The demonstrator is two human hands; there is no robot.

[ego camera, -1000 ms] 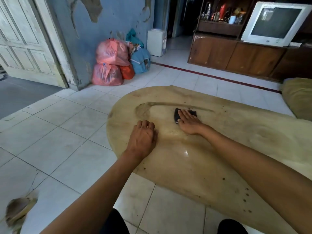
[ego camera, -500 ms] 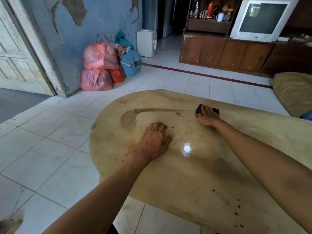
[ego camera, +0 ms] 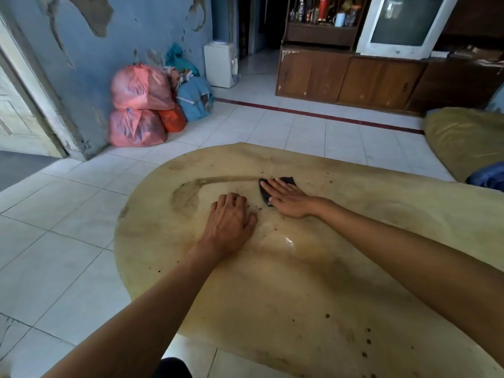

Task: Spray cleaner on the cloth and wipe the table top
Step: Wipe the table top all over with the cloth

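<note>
The right hand (ego camera: 289,199) lies flat, fingers spread, pressing the cloth (ego camera: 275,188) onto the desk (ego camera: 313,282) mid-wipe — the grip pinches nothing. The left hand (ego camera: 230,219) rests palm-down, likely as a brace. Crumbs (ego camera: 366,341) remain. Tied bags (ego camera: 139,105) by the wall — contents unclear.

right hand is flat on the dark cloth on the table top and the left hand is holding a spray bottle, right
Not quite. The head view shows the left hand holding nothing; it rests palm down on the bare table top, with no spray bottle in sight. The rest holds: the right hand lies flat on the dark cloth.
</note>
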